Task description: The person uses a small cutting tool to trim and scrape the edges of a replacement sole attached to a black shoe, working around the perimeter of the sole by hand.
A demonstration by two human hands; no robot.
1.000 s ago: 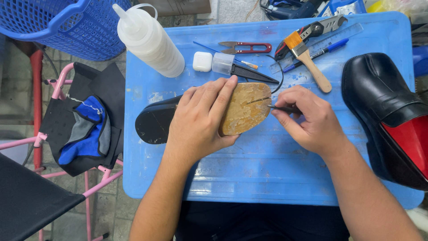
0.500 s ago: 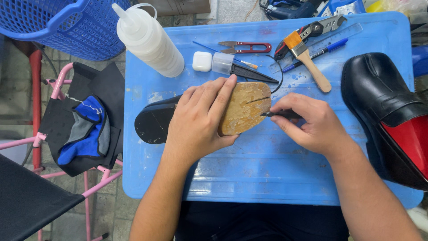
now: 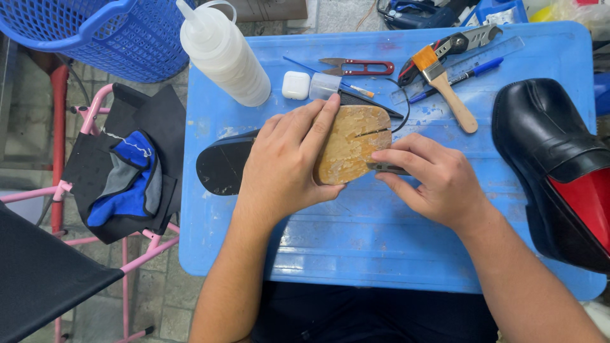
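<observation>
Left hand (image 3: 286, 168) presses flat on the shoe sole (image 3: 346, 152), fingers spread over it at table (image 3: 381, 254) centre; right hand (image 3: 435, 178) at three o'clock pinches a small blade (image 3: 386, 168) (mostly hidden) against its edge.

Left hand (image 3: 283, 168) steadies tan sole (image 3: 351, 143); right hand (image 3: 435, 181) pinches blade (image 3: 386, 168)

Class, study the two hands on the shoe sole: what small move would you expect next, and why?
Probably draw the small blade in the right hand further along the tan forepart of the shoe sole. The left hand pins the sole flat on the blue table, and a slit already shows above the blade.
</observation>
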